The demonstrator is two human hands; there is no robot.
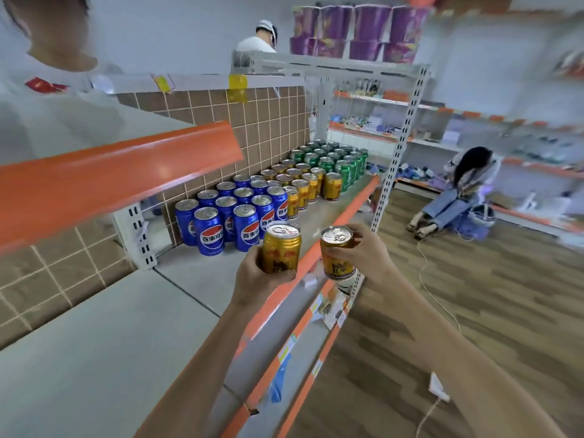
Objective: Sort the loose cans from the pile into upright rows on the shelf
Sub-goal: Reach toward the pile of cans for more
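Both hands are up over the front edge of the shelf point(189, 279), each with a gold can. The left hand point(252, 279) wraps its fingers round the lower body of the left can point(280, 248), thumb side toward the camera, can upright with its pull-tab top showing. The right hand point(363, 254) grips the right can point(337, 252) from the far side, fingertips curling over the rim and side, can nearly upright and tilted a touch. The two cans sit close beside each other, a small gap between them, both held in the air above the orange lip point(284, 295) of the shelf.

Just beyond the left hand stand the blue cans point(227, 216), upright in rows, the nearest one almost behind the left can. Farther on past both hands come the gold rows point(303, 184), then the green cans point(331, 159) at the far end, all upright against the tiled back wall point(268, 121).

Above and left of the hands runs the orange edge of the upper shelf point(120, 172). Out to the right of the right hand, a person sits on the wooden floor point(474, 311). Purple packs point(357, 30) sit on top of the far rack, well above the hands.
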